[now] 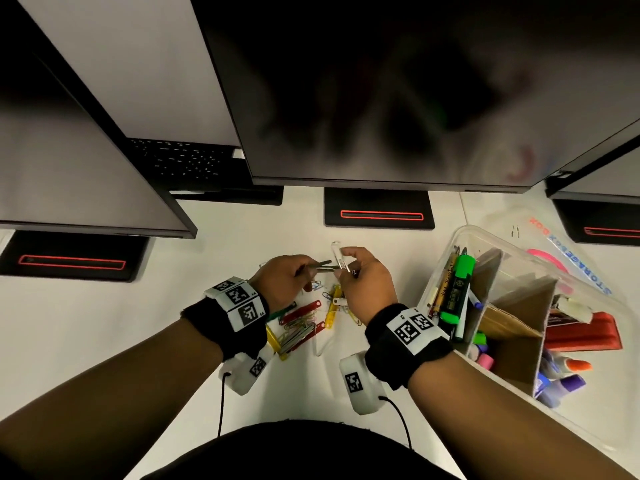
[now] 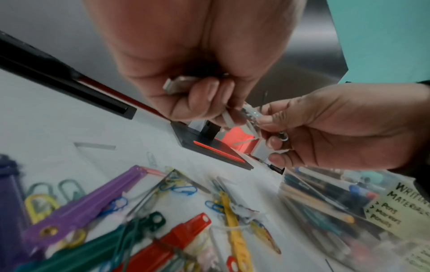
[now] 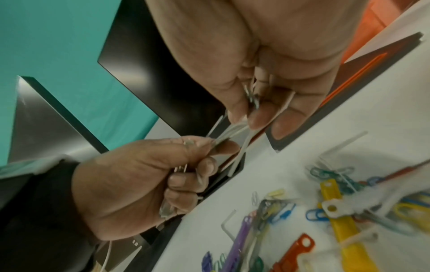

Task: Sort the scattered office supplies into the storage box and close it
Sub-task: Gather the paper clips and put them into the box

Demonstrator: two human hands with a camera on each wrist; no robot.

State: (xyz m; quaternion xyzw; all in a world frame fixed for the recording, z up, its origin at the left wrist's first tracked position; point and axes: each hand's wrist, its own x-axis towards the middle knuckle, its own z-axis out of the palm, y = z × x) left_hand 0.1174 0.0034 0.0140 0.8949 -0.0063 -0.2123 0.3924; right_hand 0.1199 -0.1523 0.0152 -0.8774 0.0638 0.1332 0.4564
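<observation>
Pinching metal fastener strips: left hand, right hand grips clamped; left wrist alone reads box label.

Light: the room is dim. The white worktop is the brightest part in the head view.
Dark parts: the big middle screen is almost black, with only a fuzzy, smeared reflection on it.
Glow: thin red lines shine on the screen bases.
Shadows: soft and faint under the arms. No hard edges.
Bending: the head view curves at its edges, so the screens lean outward.
Blur, left wrist view: the left hand is soft, and the colored clips are smeared.
Blur, right wrist view: the right hand is fuzzy, and the clips at the bottom are streaked.
Shine: a pale gleam sits on the dark screen.
</observation>
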